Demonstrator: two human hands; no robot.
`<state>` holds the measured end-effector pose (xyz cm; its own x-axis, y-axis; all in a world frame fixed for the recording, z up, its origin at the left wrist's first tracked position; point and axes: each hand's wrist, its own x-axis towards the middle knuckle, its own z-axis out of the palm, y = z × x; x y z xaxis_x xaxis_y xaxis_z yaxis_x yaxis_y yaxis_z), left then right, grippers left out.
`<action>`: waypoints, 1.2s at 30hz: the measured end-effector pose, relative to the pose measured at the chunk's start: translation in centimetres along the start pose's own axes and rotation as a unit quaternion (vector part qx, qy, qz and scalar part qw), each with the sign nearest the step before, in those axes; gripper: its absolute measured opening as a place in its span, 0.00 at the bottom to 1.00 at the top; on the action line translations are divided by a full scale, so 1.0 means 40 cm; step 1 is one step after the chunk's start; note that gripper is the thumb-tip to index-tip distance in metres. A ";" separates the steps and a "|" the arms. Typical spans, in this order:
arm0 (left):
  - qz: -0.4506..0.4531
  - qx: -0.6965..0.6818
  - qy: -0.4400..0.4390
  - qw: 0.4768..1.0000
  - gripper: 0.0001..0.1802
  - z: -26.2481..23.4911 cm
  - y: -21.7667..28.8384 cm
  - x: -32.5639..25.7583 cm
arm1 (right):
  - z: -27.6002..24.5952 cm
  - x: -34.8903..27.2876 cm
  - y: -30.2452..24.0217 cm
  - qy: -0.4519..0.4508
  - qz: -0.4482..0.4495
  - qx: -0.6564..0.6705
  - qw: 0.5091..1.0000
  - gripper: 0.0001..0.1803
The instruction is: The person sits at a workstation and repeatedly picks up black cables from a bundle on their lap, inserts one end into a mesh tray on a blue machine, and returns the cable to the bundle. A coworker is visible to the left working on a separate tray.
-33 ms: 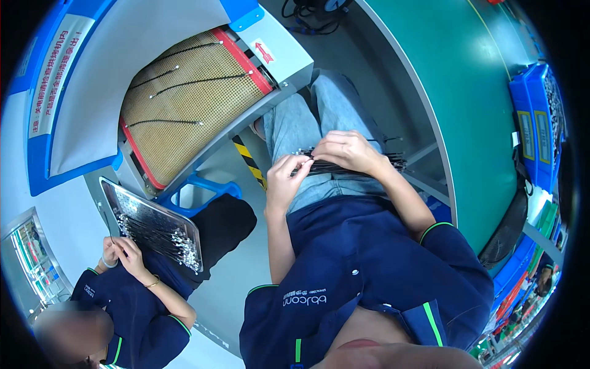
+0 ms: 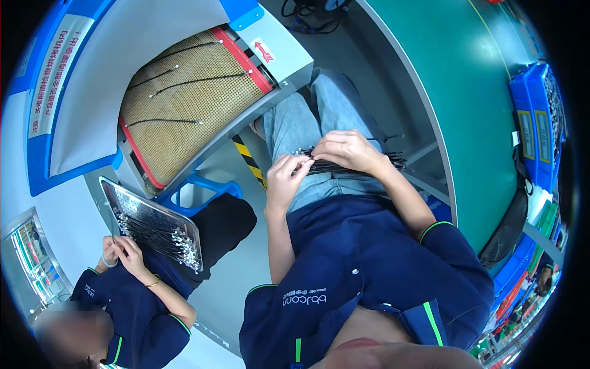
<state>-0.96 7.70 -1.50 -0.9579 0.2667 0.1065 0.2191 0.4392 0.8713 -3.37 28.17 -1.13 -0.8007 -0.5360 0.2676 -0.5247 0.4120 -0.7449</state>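
- Pretty much nothing has moved since the earlier frame: your hands, the cables and the stuff around you all look the same, give or take a hair
- Your bundle of thin black cables lies across your thighs, long axis running left to right, pale tips poking out at both ends
- Your left hand sits by the left end, thumb and fingertips pinched; your right hand arches over the bundle and is nearer its middle
- Both sets of fingertips meet on what looks like a black cable end, though your fingers cover most of it
- To your left, a co-worker's lap carries a metal tray of black cables with silvery connectors
- Over on your right, blue bins hold a jumble of dark and silvery bits, too small to tell what
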 end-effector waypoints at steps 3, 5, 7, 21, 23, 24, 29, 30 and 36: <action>0.083 0.073 0.002 0.994 0.06 -0.004 -0.003 0.000 | 0.005 0.000 -0.001 -0.001 -0.001 0.010 1.000 0.07; 0.125 0.088 0.020 0.988 0.07 -0.006 -0.011 0.002 | 0.000 0.001 -0.004 -0.033 0.036 0.051 0.998 0.07; 0.144 0.100 0.034 0.984 0.07 -0.006 -0.014 0.004 | -0.005 0.003 -0.008 -0.045 0.058 0.082 0.994 0.07; 0.123 0.087 0.043 0.988 0.08 -0.001 -0.009 0.005 | 0.006 0.001 -0.003 -0.013 0.096 0.129 0.987 0.07; 0.132 0.091 0.040 0.986 0.08 -0.002 -0.006 0.008 | 0.005 0.001 -0.002 -0.014 0.088 0.136 0.987 0.08; 0.136 0.092 0.038 0.986 0.08 -0.002 -0.005 0.009 | 0.005 0.000 -0.001 -0.015 0.084 0.139 0.987 0.08; 0.119 0.083 0.038 0.989 0.07 -0.004 -0.011 0.004 | 0.004 0.002 0.000 -0.015 0.074 0.138 0.988 0.08; 0.120 0.079 0.038 0.989 0.07 -0.005 -0.012 0.003 | 0.002 0.002 -0.001 -0.017 0.079 0.141 0.987 0.08; 0.115 0.082 0.048 0.989 0.07 0.000 -0.001 0.012 | -0.012 0.004 0.002 -0.004 0.115 0.150 0.982 0.06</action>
<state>-1.43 7.81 -1.47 -0.8910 0.2965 0.3439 0.4523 0.5123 0.7301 -3.68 28.48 -0.87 -0.8847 -0.4612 0.0673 -0.2210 0.2881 -0.9318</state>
